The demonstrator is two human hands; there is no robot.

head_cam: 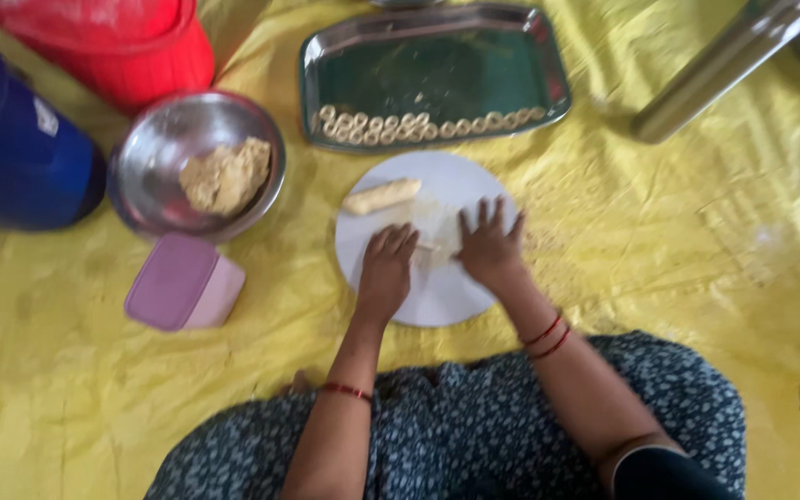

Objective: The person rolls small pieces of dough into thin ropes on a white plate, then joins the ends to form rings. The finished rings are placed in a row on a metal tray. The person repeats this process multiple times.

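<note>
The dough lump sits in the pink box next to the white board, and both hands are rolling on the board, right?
Not quite. The head view shows the dough lump in the steel bowl; the pink box is closed. Both the left hand and right hand are on the white board.

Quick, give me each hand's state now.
Left hand: palm down, pressing dough strip on the white board.
Right hand: open, fingers spread, pressing it too.
</note>
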